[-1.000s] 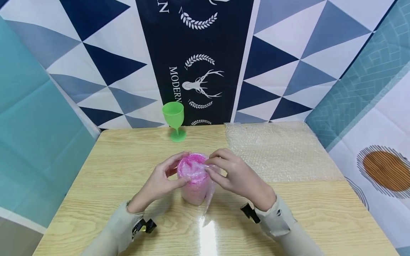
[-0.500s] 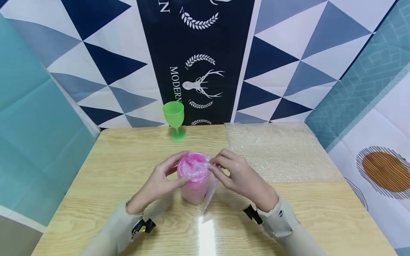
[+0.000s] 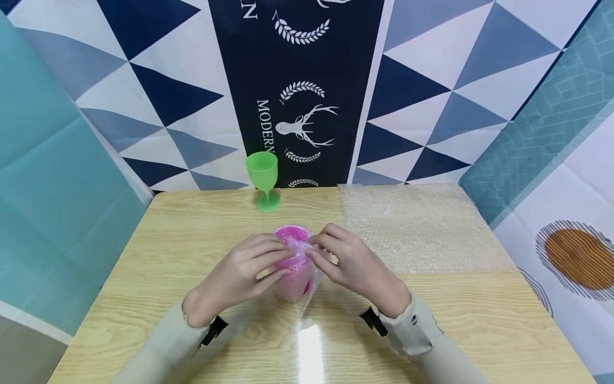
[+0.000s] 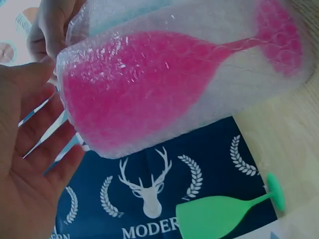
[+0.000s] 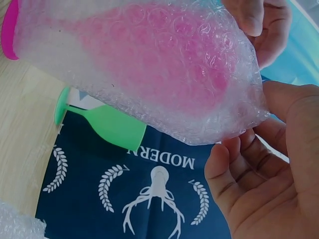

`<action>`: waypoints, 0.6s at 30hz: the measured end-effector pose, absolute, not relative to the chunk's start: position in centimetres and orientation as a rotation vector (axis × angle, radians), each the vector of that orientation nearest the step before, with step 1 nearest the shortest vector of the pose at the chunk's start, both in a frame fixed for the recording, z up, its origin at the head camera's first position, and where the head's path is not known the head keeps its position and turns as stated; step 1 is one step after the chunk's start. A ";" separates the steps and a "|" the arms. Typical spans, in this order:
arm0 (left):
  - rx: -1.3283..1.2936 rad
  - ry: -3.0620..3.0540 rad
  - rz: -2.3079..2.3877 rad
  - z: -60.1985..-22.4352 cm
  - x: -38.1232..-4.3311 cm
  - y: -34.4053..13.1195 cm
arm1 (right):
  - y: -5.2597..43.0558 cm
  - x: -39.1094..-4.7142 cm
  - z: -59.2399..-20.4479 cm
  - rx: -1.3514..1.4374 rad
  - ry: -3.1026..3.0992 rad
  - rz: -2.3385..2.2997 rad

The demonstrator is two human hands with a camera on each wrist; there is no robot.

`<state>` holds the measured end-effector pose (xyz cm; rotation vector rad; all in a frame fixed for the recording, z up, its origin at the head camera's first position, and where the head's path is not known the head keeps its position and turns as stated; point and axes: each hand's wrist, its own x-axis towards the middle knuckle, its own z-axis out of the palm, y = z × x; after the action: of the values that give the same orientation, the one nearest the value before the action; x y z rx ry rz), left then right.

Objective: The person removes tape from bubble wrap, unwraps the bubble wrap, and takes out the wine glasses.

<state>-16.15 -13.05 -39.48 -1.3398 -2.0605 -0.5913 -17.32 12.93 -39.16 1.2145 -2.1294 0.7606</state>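
Observation:
A pink goblet (image 4: pixel 144 84) stands on the table in the head view, wrapped in clear bubble wrap (image 5: pixel 164 124). The wrist views show its bowl, stem and foot through the plastic. At the rim, my right hand (image 3: pixel 347 261) pinches the wrap's gathered edge between thumb and fingers. My left hand (image 3: pixel 242 272) lies across the near left of the opening, its fingers fairly straight over the folded wrap and holding nothing that I can see. A loose tail of wrap hangs down the goblet's right side. The back of the left hand partly hides the opening.
A green goblet (image 3: pixel 263 170) stands upright at the table's back edge. On the back right lies a flat bubble wrap sheet (image 3: pixel 417 229). Behind the wooden table (image 3: pixel 192 224) hangs a patterned cloth (image 3: pixel 297 64).
My left hand has left its grip round the goblet's side and moved over the top, fingers now across the opening. My right hand stays at the rim, shifting only slightly.

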 end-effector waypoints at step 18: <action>-1.228 -2.264 -0.712 -39.2 -15.6 -12.6 | 12.9 -17.3 -39.0 1.221 -2.182 0.753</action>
<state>-15.58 -12.62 -39.24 -1.2280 -2.2639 -0.7121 -17.28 12.94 -39.00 1.2214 -2.1824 0.7526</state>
